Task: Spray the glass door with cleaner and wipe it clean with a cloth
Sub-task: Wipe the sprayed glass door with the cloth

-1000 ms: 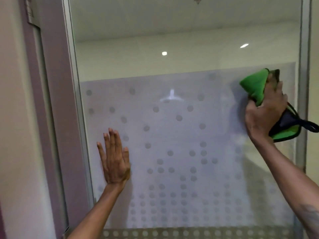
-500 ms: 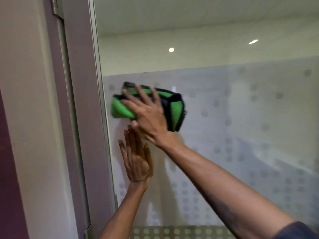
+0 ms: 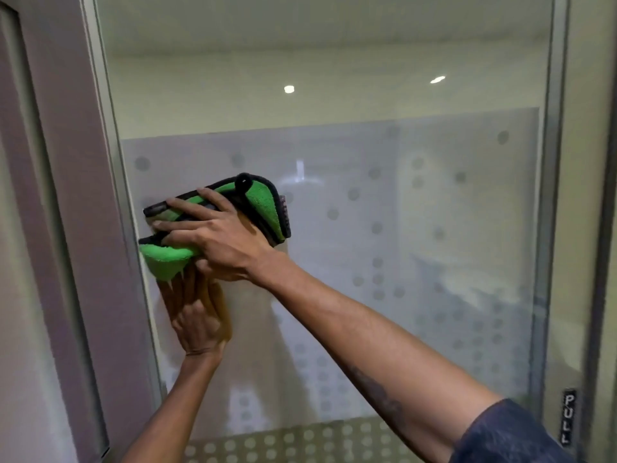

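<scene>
item: glass door (image 3: 417, 228), frosted film with a dot pattern covering its lower part, clear pane above; a "pull" label (image 3: 568, 417) is sitting at the door's lower right edge.

item: cloth (image 3: 263, 205), green with black trim, folded, lying flat against the glass at the door's left edge, just beside the frame (image 3: 110, 182).

item: right hand (image 3: 217, 238), fingers spread over the cloth, pressing it to the glass; the grip is grasping the cloth, not released.

item: left hand (image 3: 197, 315), lying open and flat on the glass just below the cloth, its fingertips partly tucked under the cloth's lower corner; the grip is released, holding nothing.

change: a second ago the cloth was sitting at the door's right edge; half a second ago it was reaching the left side; now it is working slightly lower along the left edge, close above the bracing hand. the left hand is staying planted in roughly the same place.

meaning: wiping is under way in side-to-side passes, apparently stepping downward. no spray bottle is showing. the bracing hand is probably needing to shift before the cloth can cover the glass beneath it.
</scene>
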Available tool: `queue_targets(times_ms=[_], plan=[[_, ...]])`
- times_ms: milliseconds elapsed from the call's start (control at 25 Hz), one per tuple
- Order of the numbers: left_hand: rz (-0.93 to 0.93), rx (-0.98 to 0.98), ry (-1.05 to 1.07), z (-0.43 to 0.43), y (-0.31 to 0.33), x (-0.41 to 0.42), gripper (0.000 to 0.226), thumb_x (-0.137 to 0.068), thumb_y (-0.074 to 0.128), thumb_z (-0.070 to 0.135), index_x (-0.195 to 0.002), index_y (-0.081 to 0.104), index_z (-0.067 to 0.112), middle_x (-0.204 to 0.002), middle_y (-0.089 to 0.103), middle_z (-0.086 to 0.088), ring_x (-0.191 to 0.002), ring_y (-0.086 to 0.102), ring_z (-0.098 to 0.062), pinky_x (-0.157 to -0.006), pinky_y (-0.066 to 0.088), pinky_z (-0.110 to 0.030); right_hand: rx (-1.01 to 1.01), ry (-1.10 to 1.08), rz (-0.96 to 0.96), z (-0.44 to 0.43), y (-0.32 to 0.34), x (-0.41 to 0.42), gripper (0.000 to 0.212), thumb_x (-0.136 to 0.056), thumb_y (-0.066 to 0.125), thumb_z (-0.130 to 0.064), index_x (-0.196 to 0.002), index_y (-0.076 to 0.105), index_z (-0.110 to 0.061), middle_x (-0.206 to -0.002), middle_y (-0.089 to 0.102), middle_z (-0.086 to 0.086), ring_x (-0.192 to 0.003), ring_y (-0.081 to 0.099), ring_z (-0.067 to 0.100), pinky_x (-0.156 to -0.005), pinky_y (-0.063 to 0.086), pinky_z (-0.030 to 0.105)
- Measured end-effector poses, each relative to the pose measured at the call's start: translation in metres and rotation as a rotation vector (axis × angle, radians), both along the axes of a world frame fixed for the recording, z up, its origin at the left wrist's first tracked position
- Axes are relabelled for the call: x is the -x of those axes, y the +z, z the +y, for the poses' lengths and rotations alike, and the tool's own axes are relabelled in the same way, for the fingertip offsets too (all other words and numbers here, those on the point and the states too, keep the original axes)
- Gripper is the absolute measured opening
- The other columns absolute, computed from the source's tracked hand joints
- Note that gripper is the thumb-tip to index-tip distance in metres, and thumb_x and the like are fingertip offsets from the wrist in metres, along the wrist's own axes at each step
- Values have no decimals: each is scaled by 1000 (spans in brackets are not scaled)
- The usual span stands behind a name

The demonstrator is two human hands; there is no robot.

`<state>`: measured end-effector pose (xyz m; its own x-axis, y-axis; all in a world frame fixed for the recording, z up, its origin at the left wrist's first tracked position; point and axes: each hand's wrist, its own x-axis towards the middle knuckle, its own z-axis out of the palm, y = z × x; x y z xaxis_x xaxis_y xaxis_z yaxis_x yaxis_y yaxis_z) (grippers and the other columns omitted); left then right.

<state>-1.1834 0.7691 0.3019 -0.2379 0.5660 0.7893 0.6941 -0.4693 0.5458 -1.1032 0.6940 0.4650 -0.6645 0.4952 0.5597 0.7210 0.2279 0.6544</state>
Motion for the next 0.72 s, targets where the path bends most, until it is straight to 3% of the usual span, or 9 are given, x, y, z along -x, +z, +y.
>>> queue_targets(times_ms=[80,160,200,280,480,640,720], plan=[[39,-177,69,7,-1,1,69,-101,24,36,-124,61,-18,-123,59,-45,-123,55,-57,-116,31,-66,22,24,34,-14,-2,-26,59,-81,58,-32,-140,56,-39,-158,43,-19,-156,24,13,-128,7,44],[67,-413,37,5,4,5,54,-107,29,25,-151,39,-4,-156,40,-27,-151,31,-40,-128,10,-50,57,18,-1,-35,-9,-72,60,-79,60,-29,-138,59,-36,-156,47,-17,-155,28,15,-128,9,46],[93,-466,7,3,9,4,54,-108,29,23,-158,29,3,-164,30,-18,-156,21,-34,-129,4,-47,64,1,-2,-48,-12,-101,61,-77,61,-26,-138,61,-34,-156,48,-16,-155,30,17,-128,11,48],[87,-486,-18,1,10,1,56,-107,28,22,-161,19,10,-168,21,-10,-158,13,-31,-129,1,-48,58,-9,7,-71,-22,-154,62,-73,62,-21,-135,65,-29,-153,52,-13,-153,34,20,-127,15,51],[74,-415,-10,4,10,3,57,-107,25,25,-162,17,14,-169,11,-6,-158,8,-27,-127,-3,-49,-64,-57,172,-126,-59,-290,68,-66,53,-17,-132,66,-24,-152,53,-10,-152,37,23,-125,22,56],[66,-432,3,5,9,4,57,-107,26,26,-162,18,13,-169,15,-7,-159,8,-26,-127,-4,-47,-392,-26,647,-150,-105,-362,54,-88,61,-21,-142,56,-20,-152,52,1,-148,42,29,-116,30,67],[66,-445,-13,6,9,5,57,-107,28,26,-161,18,15,-169,16,-8,-158,9,-26,-127,-3,-48,-547,-31,834,-145,-120,-362,59,-90,59,-21,-148,48,-25,-153,50,2,-147,44,29,-117,30,64]])
